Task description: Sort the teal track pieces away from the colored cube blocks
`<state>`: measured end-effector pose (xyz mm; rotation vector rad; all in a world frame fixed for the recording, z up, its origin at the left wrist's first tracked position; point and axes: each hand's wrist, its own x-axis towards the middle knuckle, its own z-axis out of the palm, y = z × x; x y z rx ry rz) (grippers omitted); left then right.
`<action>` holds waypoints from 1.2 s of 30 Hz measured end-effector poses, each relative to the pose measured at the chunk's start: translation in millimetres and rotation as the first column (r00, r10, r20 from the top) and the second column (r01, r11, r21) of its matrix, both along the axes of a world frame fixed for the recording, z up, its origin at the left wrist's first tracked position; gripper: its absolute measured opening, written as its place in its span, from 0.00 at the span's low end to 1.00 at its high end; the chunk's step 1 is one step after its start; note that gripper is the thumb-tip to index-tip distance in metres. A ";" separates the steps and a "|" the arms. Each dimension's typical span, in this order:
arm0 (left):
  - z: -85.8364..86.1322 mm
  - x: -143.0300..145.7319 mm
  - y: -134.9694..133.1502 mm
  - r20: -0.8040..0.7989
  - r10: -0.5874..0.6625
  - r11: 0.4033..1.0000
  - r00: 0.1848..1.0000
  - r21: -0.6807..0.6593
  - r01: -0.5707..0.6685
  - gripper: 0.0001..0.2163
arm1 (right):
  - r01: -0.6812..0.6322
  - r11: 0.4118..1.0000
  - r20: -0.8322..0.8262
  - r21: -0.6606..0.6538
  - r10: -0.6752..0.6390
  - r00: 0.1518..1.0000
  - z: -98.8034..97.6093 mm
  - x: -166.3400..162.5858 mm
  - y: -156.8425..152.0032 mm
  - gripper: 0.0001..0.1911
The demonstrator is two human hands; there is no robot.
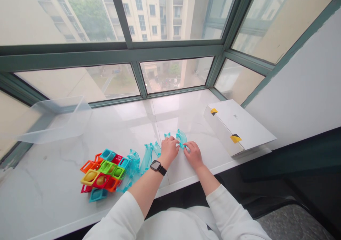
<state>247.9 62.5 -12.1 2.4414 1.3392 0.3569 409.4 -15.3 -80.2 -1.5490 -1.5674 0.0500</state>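
A curved, see-through teal track piece (pixel 182 136) lies on the white ledge between my hands. My left hand (pixel 169 149), with a dark watch on its wrist, pinches the near end of it from the left. From the right, the thumb and fingertips of my right hand (pixel 194 155) close on the same end. Just beyond my left hand sits a small teal piece (pixel 167 135), partly hidden by the fingers. More teal track pieces (pixel 147 158) lie left of my left forearm, some overlapping one another.
Colourful square toy blocks (pixel 106 168) are heaped on the left, several with round openings. A clear plastic bin (pixel 57 121) stands behind them. On the right is a white box (pixel 239 126) with yellow-and-black tabs. Windows line the back; the ledge's front edge (pixel 183 181) runs below my forearms.
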 end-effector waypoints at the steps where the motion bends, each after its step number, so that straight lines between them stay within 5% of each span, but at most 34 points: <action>1: -0.7 0.5 0.1 -0.003 -0.002 1.000 1.000 0.003 0.002 0.08 | 0.002 1.000 -0.001 -0.006 -0.002 1.000 0.1 0.0 -0.2 0.11; 36: -2.9 7.2 8.2 -0.048 -0.030 0.999 0.998 0.018 0.031 0.07 | 0.007 0.995 -0.066 -0.103 -0.014 0.998 -1.6 -1.5 -0.7 0.13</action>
